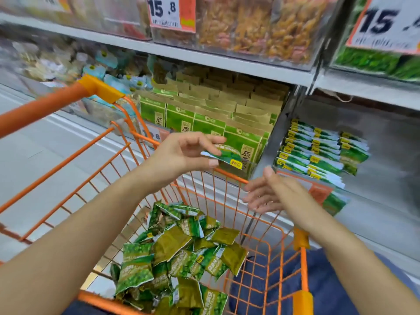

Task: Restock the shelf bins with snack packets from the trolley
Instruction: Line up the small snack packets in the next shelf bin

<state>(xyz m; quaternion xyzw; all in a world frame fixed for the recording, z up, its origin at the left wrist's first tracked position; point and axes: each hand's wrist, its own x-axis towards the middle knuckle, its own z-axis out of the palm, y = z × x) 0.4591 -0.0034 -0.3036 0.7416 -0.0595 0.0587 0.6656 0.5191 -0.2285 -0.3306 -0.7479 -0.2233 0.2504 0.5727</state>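
Left hand pinches green packet (right hand open-fingered) above trolley.

Both bare forearms reach forward from 6 o'clock. The left hand is raised toward 12 o'clock, thumb and curled fingers pinching a packet. The right hand sits lower, toward 3 o'clock, fingers straight, relaxed and holding nothing.

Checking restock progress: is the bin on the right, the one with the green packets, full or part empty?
Part empty. The right bin holds stacked green packets only at its left; bare surface shows beside them.
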